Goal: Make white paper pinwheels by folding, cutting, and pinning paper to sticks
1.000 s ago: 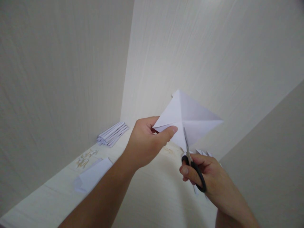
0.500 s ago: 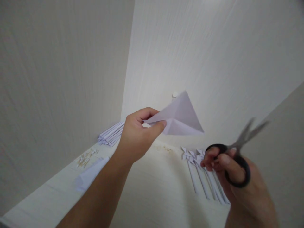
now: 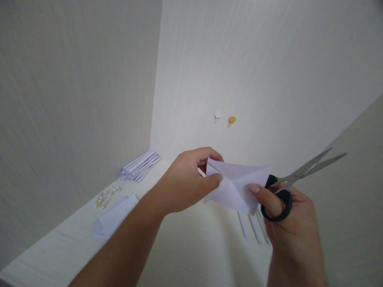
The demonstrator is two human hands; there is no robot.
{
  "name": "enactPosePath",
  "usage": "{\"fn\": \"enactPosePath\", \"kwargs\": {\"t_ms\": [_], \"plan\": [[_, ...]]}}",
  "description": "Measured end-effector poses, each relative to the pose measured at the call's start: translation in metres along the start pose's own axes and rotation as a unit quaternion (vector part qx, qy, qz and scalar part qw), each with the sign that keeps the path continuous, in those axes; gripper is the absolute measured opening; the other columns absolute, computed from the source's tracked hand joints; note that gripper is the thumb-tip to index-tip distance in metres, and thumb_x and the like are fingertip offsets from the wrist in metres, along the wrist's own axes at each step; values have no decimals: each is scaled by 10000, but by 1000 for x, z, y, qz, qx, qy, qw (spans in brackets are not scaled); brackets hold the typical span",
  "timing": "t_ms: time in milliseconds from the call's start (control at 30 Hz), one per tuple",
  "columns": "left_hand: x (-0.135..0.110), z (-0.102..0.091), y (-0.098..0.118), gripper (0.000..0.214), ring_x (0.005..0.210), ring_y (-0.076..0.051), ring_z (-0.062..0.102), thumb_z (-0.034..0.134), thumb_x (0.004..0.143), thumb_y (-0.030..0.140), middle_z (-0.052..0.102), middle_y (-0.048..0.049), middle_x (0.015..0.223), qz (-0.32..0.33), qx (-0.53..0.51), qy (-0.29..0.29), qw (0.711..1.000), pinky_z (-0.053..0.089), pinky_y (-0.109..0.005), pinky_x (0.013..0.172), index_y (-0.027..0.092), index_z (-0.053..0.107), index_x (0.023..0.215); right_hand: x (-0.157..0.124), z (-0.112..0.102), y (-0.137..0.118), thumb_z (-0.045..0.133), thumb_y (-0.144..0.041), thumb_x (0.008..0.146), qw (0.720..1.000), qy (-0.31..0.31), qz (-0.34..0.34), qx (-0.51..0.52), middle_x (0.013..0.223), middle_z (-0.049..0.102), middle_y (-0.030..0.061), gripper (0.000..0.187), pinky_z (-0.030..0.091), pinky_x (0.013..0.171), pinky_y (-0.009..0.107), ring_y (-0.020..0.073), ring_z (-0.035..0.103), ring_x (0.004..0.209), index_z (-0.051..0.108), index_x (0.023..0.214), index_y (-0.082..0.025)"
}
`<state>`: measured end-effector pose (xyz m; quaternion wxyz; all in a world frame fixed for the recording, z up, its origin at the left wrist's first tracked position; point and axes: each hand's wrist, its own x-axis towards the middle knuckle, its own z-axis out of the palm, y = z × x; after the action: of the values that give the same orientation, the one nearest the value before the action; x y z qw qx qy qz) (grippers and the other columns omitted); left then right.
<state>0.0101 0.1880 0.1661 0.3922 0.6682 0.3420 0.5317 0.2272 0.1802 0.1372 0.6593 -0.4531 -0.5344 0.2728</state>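
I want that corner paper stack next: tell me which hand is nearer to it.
Left. The left hand, holding folded paper, is just right of the stack; the right hand, holding scissors, is farther right.

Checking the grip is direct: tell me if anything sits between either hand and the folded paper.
Nothing visible does. The left hand pinches the folded paper directly; the right hand rests its thumb on the paper's right edge, with the scissors pointing away.

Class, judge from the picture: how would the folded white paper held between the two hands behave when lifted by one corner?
Probably light: the left hand holds the folded paper by a fingertip pinch at one corner. Likely fairly stiff along its creases, since it juts out without drooping. Probably easy to crumple: its edges look thin.
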Motion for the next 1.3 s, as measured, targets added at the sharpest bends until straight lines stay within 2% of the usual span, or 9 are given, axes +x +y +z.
{"fn": "enactPosePath", "kwargs": {"t_ms": [167,233,333,500,600,700,867,1067,1300], "plan": [[3,3,-4,297,811,-165,681,737,791,239,751,-47,937,-18,-112,-26,993,520,-252,685,199,646,1071,-2,12,-10,808,-274,751,997,-6,21,72,674,614,-6,281,500,588,320,168,557,611,561,620,-251],[4,2,-4,212,833,-175,684,734,810,274,754,-64,936,-31,-88,-71,993,525,-263,712,171,695,991,-3,18,-15,755,-280,788,996,-12,9,85,713,617,7,235,527,631,343,187,585,648,561,656,-261],[3,0,-2,187,695,-150,637,695,848,323,719,-50,770,-46,-44,-100,993,495,-242,618,145,730,805,-6,25,-18,704,-308,822,997,-19,3,74,778,642,33,159,547,670,354,206,621,705,590,719,-265],[4,-2,-2,251,615,-132,601,680,859,378,678,-30,685,-36,-65,-44,996,494,-225,560,147,725,771,-7,24,-12,784,-311,783,994,-34,36,95,781,653,20,186,540,648,316,181,608,695,632,709,-232],[5,-3,-4,256,592,-125,585,682,860,384,657,-20,659,-29,-50,15,998,481,-218,536,146,717,773,-2,13,-7,801,-385,799,992,-85,44,82,784,655,16,222,543,659,299,182,611,733,673,733,-217],[6,-4,-6,261,573,-120,563,701,846,394,636,-9,643,-13,-40,91,995,470,-218,516,145,710,767,4,0,-6,752,-531,829,983,-177,42,-6,818,658,33,329,546,692,306,200,615,794,706,799,-207],[3,-4,-5,298,562,-120,543,710,846,421,591,8,606,21,-27,181,983,446,-219,501,157,672,711,4,-7,-11,773,-547,805,920,-353,97,-140,745,604,10,364,431,563,251,147,518,668,696,816,-191],[-2,-4,-1,313,537,-100,504,695,866,403,576,18,579,40,5,202,978,380,-195,465,161,640,675,-4,2,-18,810,-577,738,889,-416,142,-131,683,578,-10,423,404,553,236,130,492,627,645,769,-189],[1,-4,1,296,521,-93,505,706,855,386,575,24,564,48,-9,167,985,406,-185,460,153,650,681,-4,3,-20,855,-541,699,882,-420,179,-116,659,551,-23,426,382,543,222,108,450,596,643,745,-174]]}}
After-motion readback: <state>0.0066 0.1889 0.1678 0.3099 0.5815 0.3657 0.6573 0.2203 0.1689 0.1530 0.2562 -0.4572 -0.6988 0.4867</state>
